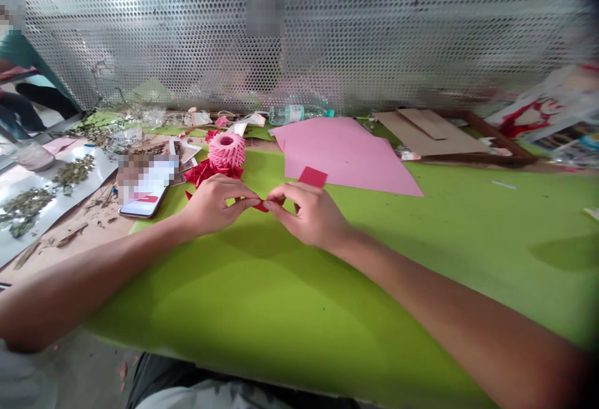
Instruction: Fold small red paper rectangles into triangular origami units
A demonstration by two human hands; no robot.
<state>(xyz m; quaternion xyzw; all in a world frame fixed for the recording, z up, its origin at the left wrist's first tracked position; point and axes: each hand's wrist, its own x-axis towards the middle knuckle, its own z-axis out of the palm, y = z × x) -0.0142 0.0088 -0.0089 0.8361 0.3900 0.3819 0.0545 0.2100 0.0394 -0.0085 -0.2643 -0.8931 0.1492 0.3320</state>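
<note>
- The phone (145, 193) had a blurred screen, and the label on the plastic bottle (291, 114) was too small to read.
- The left hand (213, 204) and right hand (311, 212) met above the green desk (299, 309).
- Their fingers (246, 200) were closed, pinching a small folded red paper piece (261, 206) between the tips of both hands.
- A red paper rectangle (312, 177) lay just beyond the right hand, on a pink paper sheet (346, 156).
- Beyond the left hand, a pink folded-paper ring model (226, 150) sat beside loose red folded paper (208, 173).
</note>
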